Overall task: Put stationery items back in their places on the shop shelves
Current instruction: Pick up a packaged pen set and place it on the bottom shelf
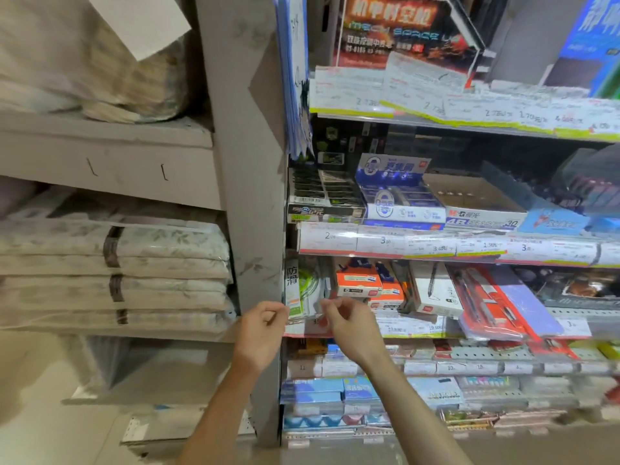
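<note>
Fingers on both hands are loosely curled w/ nothing visible between them: left hand sits in front of the grey upright at the shelf's left end, right hand just beside it, in front of the price-label rail. Neither grips any item as far as can be seen; a very thin item would be lost in the blur, but I judge both empty. Hands hang close together at the shelf edge, prob. because they're working the far-left slot, where a green-and-white pack stands upright against the post. Just right of it, orange boxes are stacked face-out so labels read from the aisle, then a white pen box leaning, then red flat packs tilted and overhanging the rail, likely not seated properly. Shelf above holds eraser display boxes w/ open fronts angled toward the shopper. On the separate shelving to the left, folded bedding packs lie in a flat stack, not stationery. Task's item, judging by hand position, is prob. the pack in that left slot, already on the shelf.
</note>
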